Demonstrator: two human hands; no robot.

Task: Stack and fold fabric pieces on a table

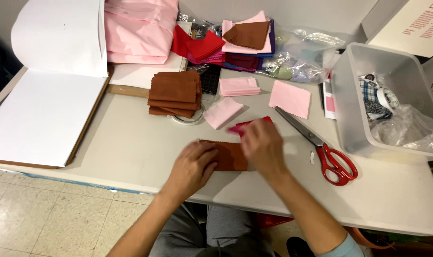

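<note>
Seen from the head camera, a pale table (131, 143) carries a good deal of fabric. A stack of brown swatches (174, 93) sits behind the hands, with a loose pink square (222, 112) just to its right, a small pile of pink pieces (239, 86) beyond that, and a larger pink swatch (290, 98) further right. Red-handled scissors (321, 150) lie to the right of the hands, blades pointing up and left, handles toward the table edge. A clear plastic bin (349, 114) stands at the far right, and an open white pad (45, 109) lies at the left. Nothing lies across the hands.

The brown cloth piece (231, 156) lies flat near the front edge of the table, its long axis running left to right. The left hand (193, 166) presses flat on its left end, fingers spread forward. The right hand (261, 145) is over its right end, fingers pinched on a red fabric piece (247, 124) whose zigzag edge sticks out up and to the left. The two hands are close together, not touching.
</note>
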